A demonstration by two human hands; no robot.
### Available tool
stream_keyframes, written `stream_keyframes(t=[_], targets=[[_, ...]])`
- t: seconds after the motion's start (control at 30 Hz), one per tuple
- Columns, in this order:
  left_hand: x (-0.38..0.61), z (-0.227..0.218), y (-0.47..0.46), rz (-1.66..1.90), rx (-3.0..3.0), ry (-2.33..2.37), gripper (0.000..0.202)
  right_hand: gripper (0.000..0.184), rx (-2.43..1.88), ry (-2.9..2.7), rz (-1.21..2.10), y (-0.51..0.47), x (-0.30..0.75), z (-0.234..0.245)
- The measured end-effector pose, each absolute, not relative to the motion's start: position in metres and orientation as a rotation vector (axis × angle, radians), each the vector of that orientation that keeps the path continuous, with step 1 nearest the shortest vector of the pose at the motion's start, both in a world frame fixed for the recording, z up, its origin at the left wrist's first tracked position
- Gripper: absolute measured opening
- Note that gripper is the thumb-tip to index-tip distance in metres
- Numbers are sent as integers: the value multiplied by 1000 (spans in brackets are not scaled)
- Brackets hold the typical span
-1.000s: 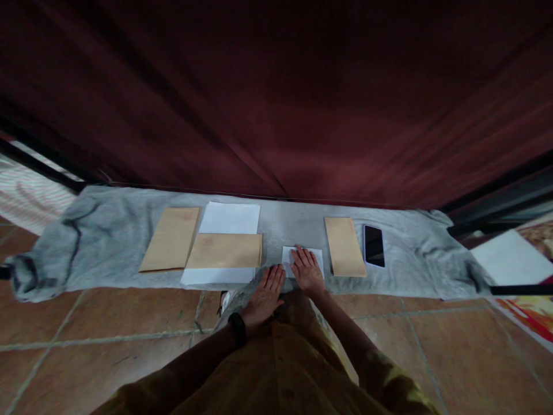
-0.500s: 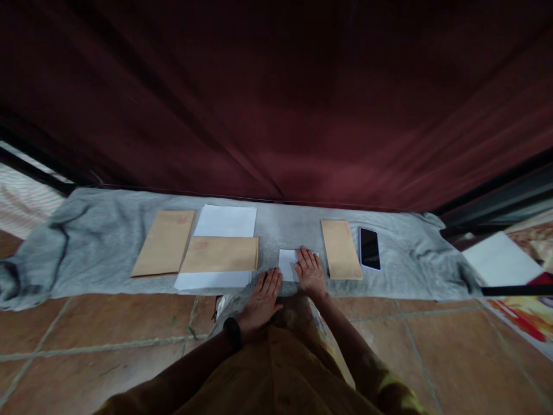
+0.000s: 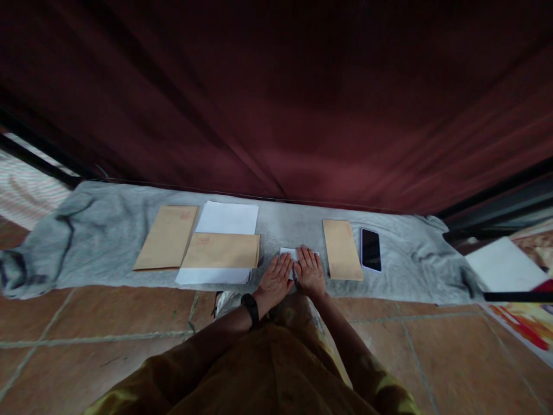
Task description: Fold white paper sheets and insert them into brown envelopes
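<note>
A small folded sheet of white paper (image 3: 288,251) lies on the grey cloth near its front edge, mostly covered by my hands. My left hand (image 3: 275,281) rests flat over the paper's left part, fingers stretched out. Beside it, my right hand (image 3: 310,273) lies flat across the right part, its fingers spread a little. Both hands press from above and grip nothing. To the right of them is a brown envelope (image 3: 343,249). Left of them, another brown envelope (image 3: 221,250) lies across a stack of white sheets (image 3: 228,218).
Further left lie more brown envelopes (image 3: 166,237). A phone (image 3: 370,249) sits right of the single envelope. The grey cloth (image 3: 108,230) covers a narrow surface in front of a dark red curtain (image 3: 276,144). A white board (image 3: 503,265) stands at the far right, above tiled floor (image 3: 129,323).
My left hand has moved right and slightly up, from the paper's left edge onto the paper, close to my right hand. The right hand has stayed nearly in place.
</note>
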State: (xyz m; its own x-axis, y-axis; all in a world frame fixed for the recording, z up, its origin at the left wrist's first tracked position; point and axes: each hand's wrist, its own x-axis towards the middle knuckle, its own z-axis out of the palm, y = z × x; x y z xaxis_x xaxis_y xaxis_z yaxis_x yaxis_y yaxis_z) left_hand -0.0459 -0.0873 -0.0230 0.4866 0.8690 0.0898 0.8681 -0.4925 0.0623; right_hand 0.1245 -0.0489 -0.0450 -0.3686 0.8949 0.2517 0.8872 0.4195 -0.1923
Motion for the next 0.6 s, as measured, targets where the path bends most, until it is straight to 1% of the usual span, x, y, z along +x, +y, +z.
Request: stream_keyframes(t=[0.23,0.6], targets=[[-46,-39,-86,133,2715,1606,65,51,-1566,-2328,9,-50,125,-46],[-46,-41,-88,113,2694,1617,68,55,-1671,-2196,-71,-60,135,-59]])
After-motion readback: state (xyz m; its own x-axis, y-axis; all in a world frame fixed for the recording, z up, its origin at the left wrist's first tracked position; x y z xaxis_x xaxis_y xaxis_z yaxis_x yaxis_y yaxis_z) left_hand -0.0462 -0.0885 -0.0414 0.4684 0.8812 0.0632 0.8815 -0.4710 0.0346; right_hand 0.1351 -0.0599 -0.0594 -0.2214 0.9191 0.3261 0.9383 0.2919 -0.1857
